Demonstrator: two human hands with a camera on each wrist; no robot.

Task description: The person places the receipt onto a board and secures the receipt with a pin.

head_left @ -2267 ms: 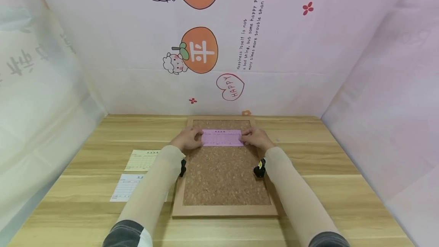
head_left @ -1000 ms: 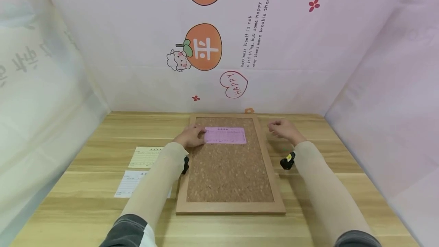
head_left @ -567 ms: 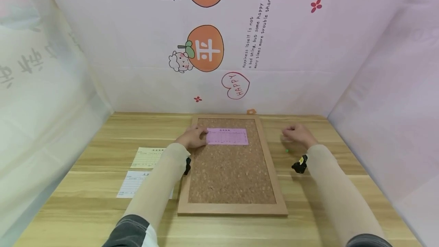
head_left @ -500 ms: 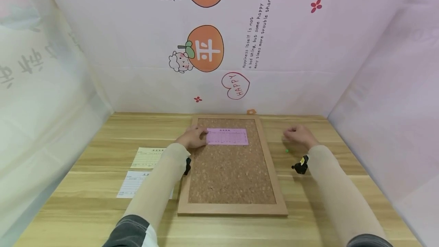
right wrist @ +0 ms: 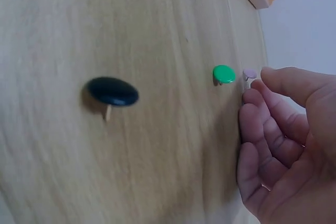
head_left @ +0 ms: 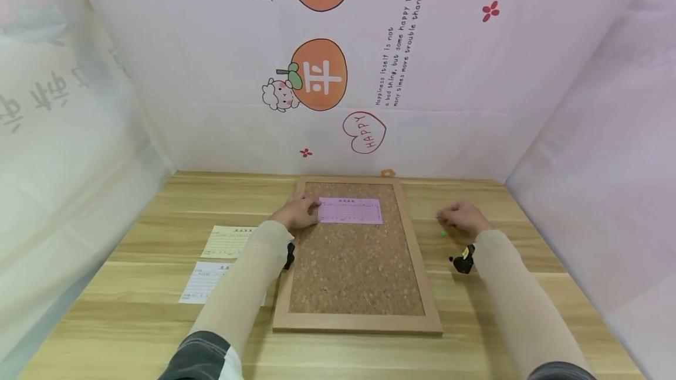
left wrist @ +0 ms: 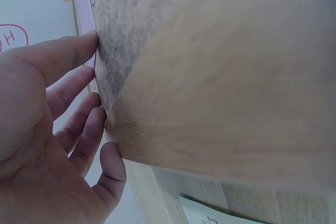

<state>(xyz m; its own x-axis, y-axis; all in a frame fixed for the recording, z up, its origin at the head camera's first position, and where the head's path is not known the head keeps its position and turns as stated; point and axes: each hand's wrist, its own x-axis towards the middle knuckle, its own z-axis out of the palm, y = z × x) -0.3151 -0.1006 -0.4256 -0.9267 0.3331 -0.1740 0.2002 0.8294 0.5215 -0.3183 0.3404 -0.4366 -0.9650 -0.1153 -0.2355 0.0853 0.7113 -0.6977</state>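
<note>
A pink paper slip (head_left: pixel 350 210) lies across the upper part of a wood-framed cork board (head_left: pixel 354 274). My left hand (head_left: pixel 302 211) presses the slip's left end with straight fingers (left wrist: pixel 73 56). My right hand (head_left: pixel 449 219) rests on the table to the right of the board, fingers loosely curled and holding nothing. In the right wrist view its fingertips (right wrist: pixel 262 80) are right beside a small lilac pushpin (right wrist: pixel 250 72). A green pushpin (right wrist: pixel 224 74) lies just past it, and a black pushpin (right wrist: pixel 112 92) farther off. The green pushpin (head_left: pixel 442 233) also shows in the head view.
A pale yellow slip (head_left: pixel 229 241) and a white slip (head_left: pixel 203 289) lie on the wooden table (head_left: pixel 158 210) to the left of the board. Printed fabric walls close the table in at the back and on both sides.
My right hand has left the right end of the pink slip, moved right off the board, and come down on the table by the pushpins. The left hand has stayed on the slip.
</note>
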